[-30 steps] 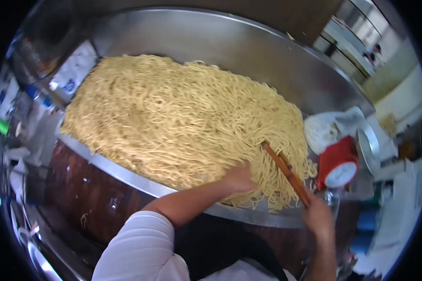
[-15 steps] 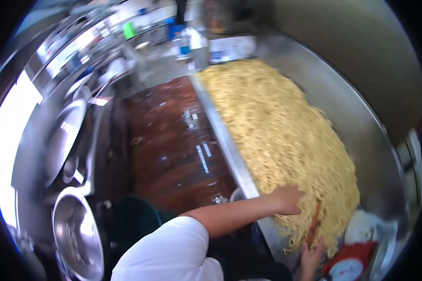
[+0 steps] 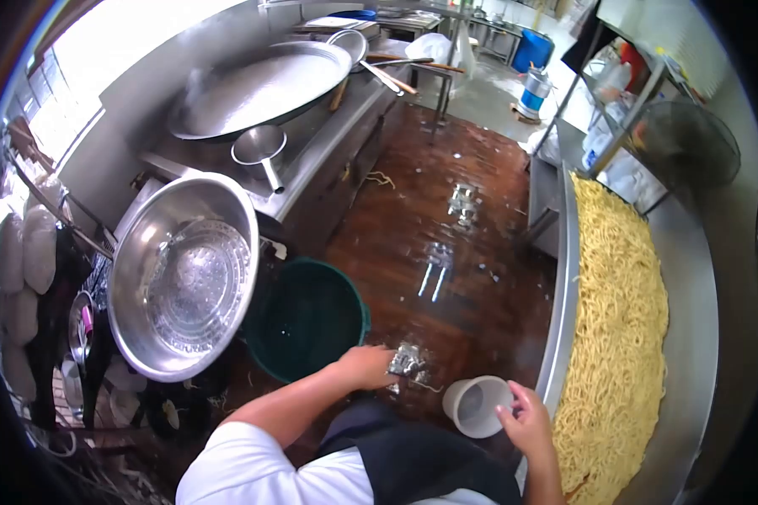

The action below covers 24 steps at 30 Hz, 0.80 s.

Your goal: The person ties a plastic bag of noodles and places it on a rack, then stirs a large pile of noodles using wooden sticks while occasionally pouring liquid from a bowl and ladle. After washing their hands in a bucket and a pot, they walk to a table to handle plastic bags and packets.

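My right hand (image 3: 528,414) grips the rim of a white plastic tub (image 3: 480,406), tilted in front of my apron. The inside of the tub looks bare. My left hand (image 3: 368,367) is in the air beside a dark green plastic tub (image 3: 307,318), fingers a little apart, with nothing visible in it. To my right, a long steel trough (image 3: 562,311) holds a thick bed of yellow noodles (image 3: 619,337). At the bottom of the noodles a small brown-orange tip (image 3: 575,488) shows, perhaps a stick.
A large steel bowl (image 3: 195,278) stands at left, shallow water seemingly in it. Beyond it are a wide steaming wok (image 3: 265,88) and a long-handled ladle (image 3: 261,150) on the stove counter. The brown floor (image 3: 379,252) is wet. A fan (image 3: 686,143) stands past the shelf.
My view has swung left. Both hands have left the noodles; my right hand has let go of the brown stick and now has the white tub. My left hand has moved toward the green tub.
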### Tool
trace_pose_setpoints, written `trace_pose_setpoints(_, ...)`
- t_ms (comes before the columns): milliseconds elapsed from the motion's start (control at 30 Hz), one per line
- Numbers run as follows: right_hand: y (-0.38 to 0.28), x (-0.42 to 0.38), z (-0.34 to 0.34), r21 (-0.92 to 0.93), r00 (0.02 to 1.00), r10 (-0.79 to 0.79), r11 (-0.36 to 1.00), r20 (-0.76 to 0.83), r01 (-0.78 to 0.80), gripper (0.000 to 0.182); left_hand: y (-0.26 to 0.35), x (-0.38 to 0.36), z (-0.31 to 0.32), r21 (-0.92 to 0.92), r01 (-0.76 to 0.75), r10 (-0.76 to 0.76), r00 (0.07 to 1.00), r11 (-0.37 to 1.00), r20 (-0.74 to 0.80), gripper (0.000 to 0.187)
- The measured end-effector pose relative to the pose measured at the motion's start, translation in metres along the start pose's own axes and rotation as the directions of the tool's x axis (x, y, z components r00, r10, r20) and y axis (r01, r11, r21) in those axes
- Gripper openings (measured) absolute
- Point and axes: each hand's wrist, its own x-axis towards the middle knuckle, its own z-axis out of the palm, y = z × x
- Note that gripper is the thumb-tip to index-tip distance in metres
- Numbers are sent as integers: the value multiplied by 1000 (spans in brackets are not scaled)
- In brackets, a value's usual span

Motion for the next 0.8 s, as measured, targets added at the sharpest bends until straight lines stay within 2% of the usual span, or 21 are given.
trace_pose_setpoints(33,-16,18,9,-6,1000,-5,1000,6,5,55,-24,-18,-6,-42,92,-90,995,995,54,48)
trace_pose_setpoints(67,-31,34,18,-47,994,-28,998,103,33,55,-43,-32,-10,-59,148,-145,988,987,62,52)
trace_pose_setpoints(100,-42,48,28,-84,978,-46,994,202,65,55,-60,-41,-14,-65,153,-149,987,986,62,52)
trace_pose_setpoints(167,-50,81,56,-73,964,-81,992,255,102,54,-77,-60,-30,-133,159,-163,986,978,-18,59)
trace_pose_setpoints(233,-66,115,84,-51,906,-104,989,410,137,54,-83,-61,-51,-163,181,-187,982,970,-22,63)
trace_pose_setpoints(267,-78,135,97,-33,864,-124,986,488,161,55,-86,-59,-60,-222,157,-182,978,962,-99,63)
trace_pose_setpoints(300,-95,154,108,-34,856,-127,985,502,166,55,-89,-57,-66,-279,128,-182,967,952,-176,62)
trace_pose_setpoints(333,-114,176,119,14,796,-204,971,570,238,55,-93,-55,-71,-289,97,-176,949,952,-261,59)
trace_pose_setpoints(367,-133,198,131,68,724,-278,950,632,305,56,-94,-55,-78,-304,108,-193,945,947,-264,59)
trace_pose_setpoints(433,-170,248,161,188,631,-379,918,677,350,56,-96,-51,-94,-352,89,-222,907,932,-359,59)
trace_pose_setpoints(533,-218,324,220,411,645,-471,875,603,255,58,-110,-50,-92,-406,122,-296,867,906,-401,59)
trace_pose_setpoints(633,-260,413,295,590,707,-500,795,500,144,62,-117,-53,-88,-534,309,-504,820,787,-269,60)
trace_pose_setpoints(700,-294,472,348,587,769,-389,809,507,21,68,-122,-55,-74,-549,418,-619,744,724,-250,61)
trace_pose_setpoints(767,-344,510,377,541,762,-251,828,597,-151,78,-113,-56,-75,-617,528,-766,611,584,-202,62)
trace_pose_setpoints(800,-356,532,398,487,683,-212,840,699,-238,88,-108,-53,-73,-670,548,-826,534,501,-181,62)
